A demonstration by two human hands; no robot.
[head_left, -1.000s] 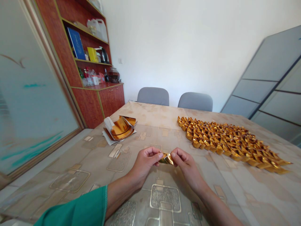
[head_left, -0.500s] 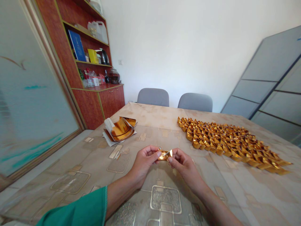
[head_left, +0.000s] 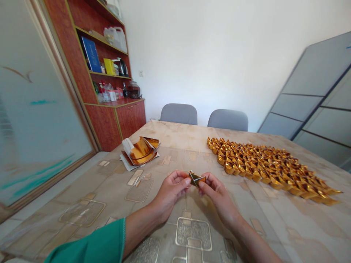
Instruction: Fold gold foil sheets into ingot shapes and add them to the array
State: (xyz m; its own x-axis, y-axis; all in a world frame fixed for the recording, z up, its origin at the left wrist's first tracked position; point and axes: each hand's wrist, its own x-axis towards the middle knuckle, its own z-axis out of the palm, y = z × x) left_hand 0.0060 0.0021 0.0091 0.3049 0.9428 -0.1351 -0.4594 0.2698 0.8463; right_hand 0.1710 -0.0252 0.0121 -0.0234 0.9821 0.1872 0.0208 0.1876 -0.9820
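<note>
A small folded piece of gold foil (head_left: 196,179) is pinched between my left hand (head_left: 171,187) and my right hand (head_left: 218,193), held just above the patterned table cover (head_left: 164,233). Its fold lines form a crossed, angular shape. To the right lies a large block of several rows of folded gold foil ingots (head_left: 263,164), close together. Left of my hands, a curled stack of gold foil sheets (head_left: 141,151) rests on white paper (head_left: 126,162).
Behind the table stand a red-brown wooden cabinet (head_left: 116,120) holding bottles and a kettle, and two grey chairs (head_left: 178,114). A frosted glass door (head_left: 41,109) fills the left side. Large grey panels (head_left: 309,98) lean on the right wall.
The foil piece has turned in my fingers and now shows a tighter, crossed fold. It sits slightly higher, and my fingertips have shifted around it.
</note>
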